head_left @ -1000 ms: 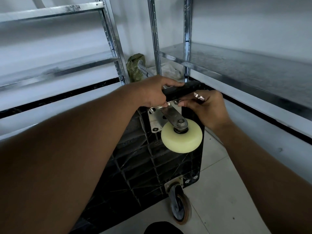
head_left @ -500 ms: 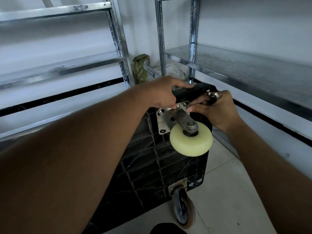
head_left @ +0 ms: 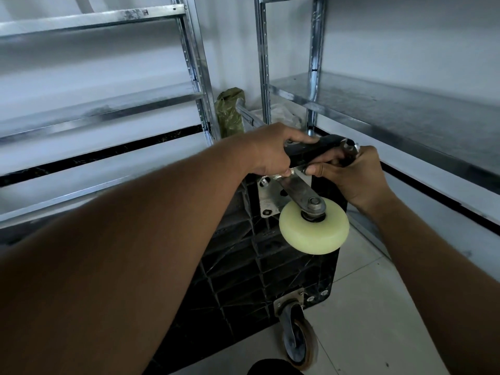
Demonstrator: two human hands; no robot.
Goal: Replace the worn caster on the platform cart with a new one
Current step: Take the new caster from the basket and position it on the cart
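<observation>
The left hand (head_left: 273, 154) grips the upended black plastic cart (head_left: 257, 269); the right hand (head_left: 357, 180) clutches a silvery metal tool (head_left: 350, 149) beside the cream-wheeled steel caster (head_left: 313, 231).

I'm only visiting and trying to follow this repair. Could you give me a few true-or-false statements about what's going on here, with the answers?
1. The cream wheel is at the upper corner of the cart. True.
2. The cart stands flat on all its wheels. False: it is tipped up, with its ribbed underside facing the camera.
3. The right hand holds a metal tool. True.
4. The lower caster also has a cream wheel. False: its wheel is dark grey.
5. The left hand hangs idle. False: it grips the cart's top edge, right by the cream wheel's mounting plate.
</observation>
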